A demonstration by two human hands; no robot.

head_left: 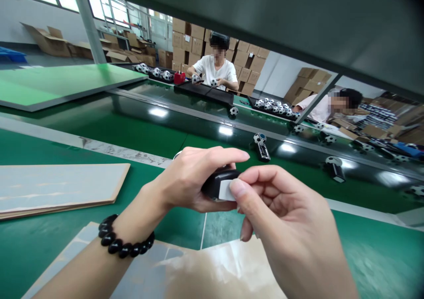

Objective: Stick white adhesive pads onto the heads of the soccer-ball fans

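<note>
Nearest the camera, the right hand pinches a small white rectangular patch between thumb and forefinger, pressing it onto a rounded black plastic piece. That piece sits gripped in the curled fingers of the left hand, whose wrist wears a bracelet of glossy black round beads, about nine showing. Both hands are over a green bench, beside a flat tan-edged board. Beyond lies a dark glossy conveyor belt, carrying two black-and-white soccer-patterned balls upright on black stands, plus many loose ones. Two co-workers sit across it, before stacked cardboard cartons. Any print on the cartons is too small to read.
</note>
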